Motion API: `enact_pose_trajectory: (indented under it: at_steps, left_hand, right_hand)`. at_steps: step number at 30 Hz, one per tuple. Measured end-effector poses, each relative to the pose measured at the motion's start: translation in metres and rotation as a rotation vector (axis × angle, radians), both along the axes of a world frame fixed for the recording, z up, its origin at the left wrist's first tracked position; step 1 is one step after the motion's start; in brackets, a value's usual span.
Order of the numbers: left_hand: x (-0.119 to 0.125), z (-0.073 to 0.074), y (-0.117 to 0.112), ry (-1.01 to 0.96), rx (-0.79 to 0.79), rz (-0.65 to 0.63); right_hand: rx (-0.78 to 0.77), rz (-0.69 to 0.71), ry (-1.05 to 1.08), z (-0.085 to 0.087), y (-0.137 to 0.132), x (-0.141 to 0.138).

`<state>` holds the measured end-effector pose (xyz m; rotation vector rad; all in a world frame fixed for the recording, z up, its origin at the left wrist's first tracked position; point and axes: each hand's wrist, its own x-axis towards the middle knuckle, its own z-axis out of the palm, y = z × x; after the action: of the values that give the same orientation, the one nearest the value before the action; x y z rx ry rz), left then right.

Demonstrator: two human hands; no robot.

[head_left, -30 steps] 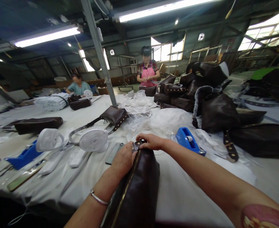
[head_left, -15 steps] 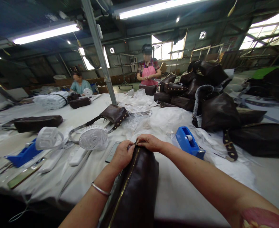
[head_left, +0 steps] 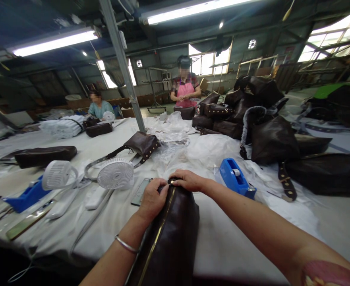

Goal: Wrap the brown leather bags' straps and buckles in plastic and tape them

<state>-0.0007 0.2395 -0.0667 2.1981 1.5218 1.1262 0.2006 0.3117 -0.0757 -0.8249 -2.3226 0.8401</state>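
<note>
Stud (head_left: 172, 181): back in view versus half a second ago
Left hand (head_left: 153, 197), right hand (head_left: 188, 180): both pinched on far end of dark bag (head_left: 179, 230)
Bag position: runs near from grip, zipper (head_left: 159, 229) up

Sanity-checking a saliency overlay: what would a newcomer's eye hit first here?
Probably the dark brown bag at bottom centre, its gold zipper running towards the far end, where the left hand and right hand meet. Next, likely the heap of dark bags at right and the round white fan left of centre. The bright pink apron stands out at upper centre.
</note>
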Motion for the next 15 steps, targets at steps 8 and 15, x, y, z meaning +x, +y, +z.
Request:
enact_pose_trajectory:
  at_steps: [8, 15]
  left_hand:
    - [0.010, -0.003, 0.002, 0.034, -0.020, 0.023]
    - [0.009, 0.008, 0.003, 0.140, -0.018, 0.006]
  right_hand:
    - [0.057, -0.026, 0.003, -0.001, -0.007, -0.002]
    - [0.101, -0.032, -0.028, -0.002, -0.009, -0.003]
